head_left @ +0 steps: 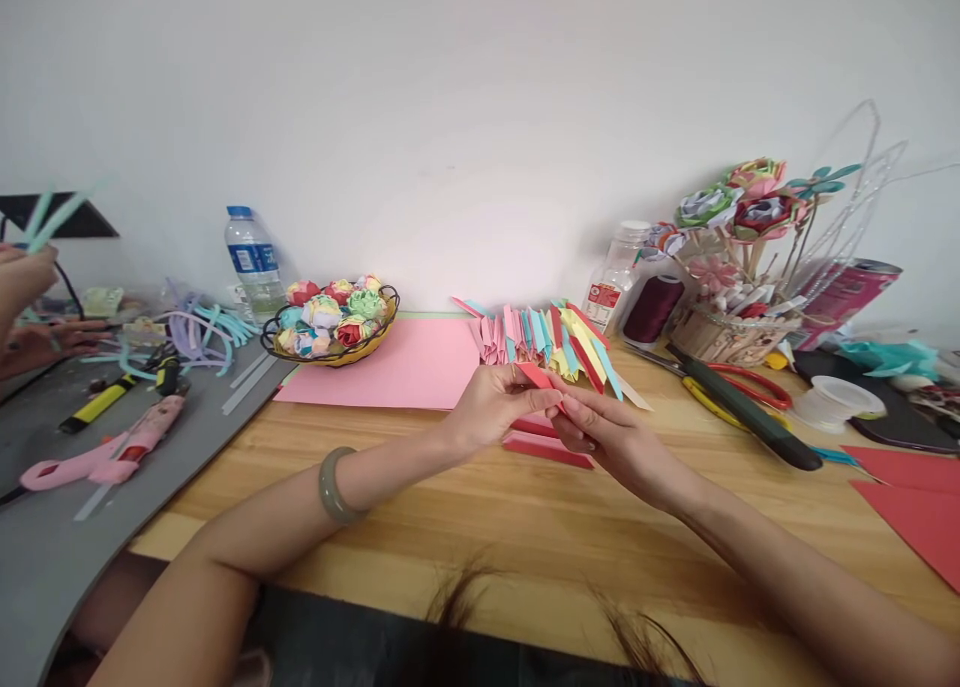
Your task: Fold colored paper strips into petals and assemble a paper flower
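Note:
My left hand [499, 404] and my right hand [600, 429] meet over the wooden table, both pinching one folded red paper strip [534, 375]. Its lower end is partly hidden by my fingers. Just beneath my hands, other folded red strips [547, 449] lie on the wood. Behind them stands a row of folded paper strips [525, 335] in pink, blue, yellow and red. A sheet of pink paper [405, 367] lies flat to the left of that row.
Paper flowers fill a basket [341, 352] at the left, near a water bottle [253, 262]. A pink glue gun [131, 445] rests on the grey table. On the right are dark-handled pliers [750, 412], a white spool [836, 402] and red paper [915, 512]. A co-worker's hand [26, 272] holds pipe cleaners.

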`<state>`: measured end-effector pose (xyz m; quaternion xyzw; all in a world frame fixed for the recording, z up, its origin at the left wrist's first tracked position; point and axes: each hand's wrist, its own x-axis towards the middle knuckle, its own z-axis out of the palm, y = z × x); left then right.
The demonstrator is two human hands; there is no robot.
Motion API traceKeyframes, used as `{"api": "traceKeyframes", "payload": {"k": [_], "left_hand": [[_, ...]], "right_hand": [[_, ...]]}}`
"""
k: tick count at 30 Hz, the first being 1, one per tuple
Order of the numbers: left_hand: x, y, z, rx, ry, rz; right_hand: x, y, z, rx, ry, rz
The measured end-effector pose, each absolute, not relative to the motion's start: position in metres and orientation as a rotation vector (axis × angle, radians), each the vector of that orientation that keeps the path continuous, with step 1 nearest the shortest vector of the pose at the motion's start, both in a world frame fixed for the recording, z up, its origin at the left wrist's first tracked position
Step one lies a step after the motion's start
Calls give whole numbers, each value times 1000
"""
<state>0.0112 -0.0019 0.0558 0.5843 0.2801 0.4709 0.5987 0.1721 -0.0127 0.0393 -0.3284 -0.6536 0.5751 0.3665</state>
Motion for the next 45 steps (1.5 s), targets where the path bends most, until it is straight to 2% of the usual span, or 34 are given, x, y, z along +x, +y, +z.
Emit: {"api": "traceKeyframes", "payload": {"k": [10,15,18,25,32,40,45], "left_hand": [[15,-4,50,1181,562,1057],[14,-6,51,1170,471,953],[11,-1,48,1135,518,1016],[1,16,45,1071,682,1194],[-4,24,45,1051,654,1231],[-7,29,40,1075,674,1247],[-7,29,42,1040,677,1235]], "right_hand": [[167,-15,42,-834,-1585,1355],[169,-16,46,-841,-1535,1515],[174,-10,46,-928,-1607,1545],[190,4,36,-1177,-2305,738],[185,-10,25,-1264,-2581,232],[175,-27,28,-1137,-2676,-145],[175,-29,28,-1095,-2684,-203]]}}
